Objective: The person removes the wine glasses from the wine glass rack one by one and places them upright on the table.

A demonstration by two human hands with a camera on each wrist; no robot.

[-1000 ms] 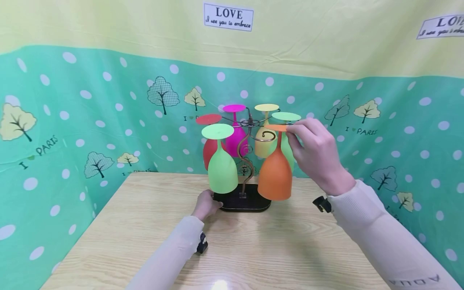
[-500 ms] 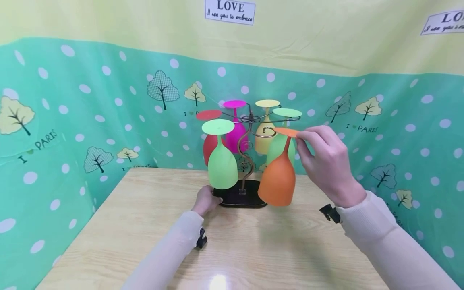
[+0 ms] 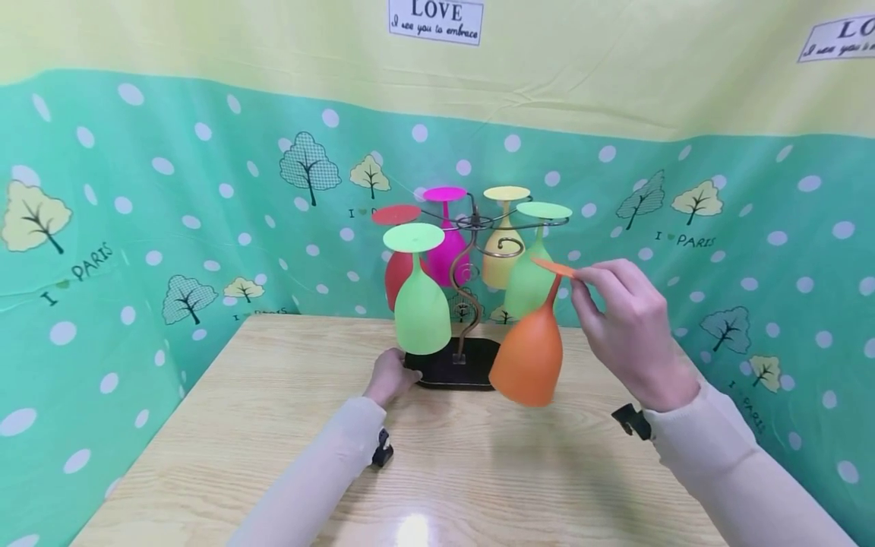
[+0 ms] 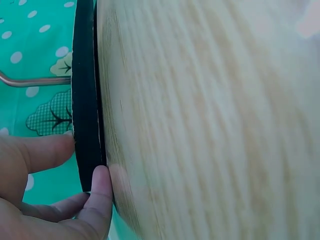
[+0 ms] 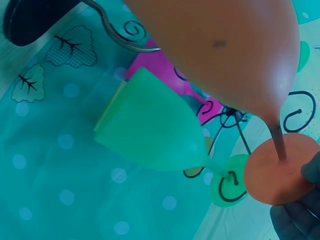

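My right hand (image 3: 625, 334) pinches the edge of the round foot of an orange wine glass (image 3: 529, 353). The glass hangs upside down and tilted, its foot apart from the curled front arm of the metal rack (image 3: 472, 235). In the right wrist view the orange foot (image 5: 280, 175) lies between thumb and fingers. My left hand (image 3: 393, 377) grips the left end of the rack's black base (image 3: 451, 365); the left wrist view has the thumb on one face of the base (image 4: 86, 100) and a finger at its other edge.
Upside-down glasses hang from the rack: light green (image 3: 422, 315) at front left, red (image 3: 399, 266), magenta (image 3: 447, 254), yellow (image 3: 502, 262), and another green (image 3: 533, 281) at right. The rack stands on a wooden table (image 3: 307, 365) before a printed curtain (image 3: 225, 152).
The right hand has drawn the orange glass off the rack's front arm, moving right, down and nearer, and the glass has tilted. The left hand keeps its place on the base.
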